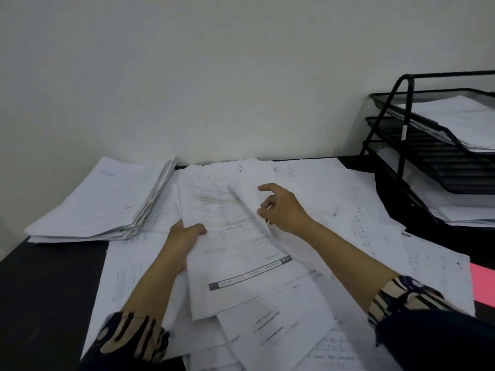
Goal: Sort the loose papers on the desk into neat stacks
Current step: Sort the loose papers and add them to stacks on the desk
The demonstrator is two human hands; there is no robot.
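Note:
Loose printed papers (348,210) cover the middle and right of the dark desk (40,290). My left hand (184,236) grips the left edge of a small bundle of printed sheets (227,253), thumb on top, held just above the mess. My right hand (281,207) pinches the top sheet (249,202) of that bundle at its right edge, and the sheet curls upward. A thick neat stack of papers (107,202) lies at the back left by the wall.
A black mesh tiered letter tray (428,156) with papers on its shelves stands at the back right. A pink sheet (482,285) pokes in at the right edge. A white wall runs right behind the desk. Bare dark desk shows at the front left.

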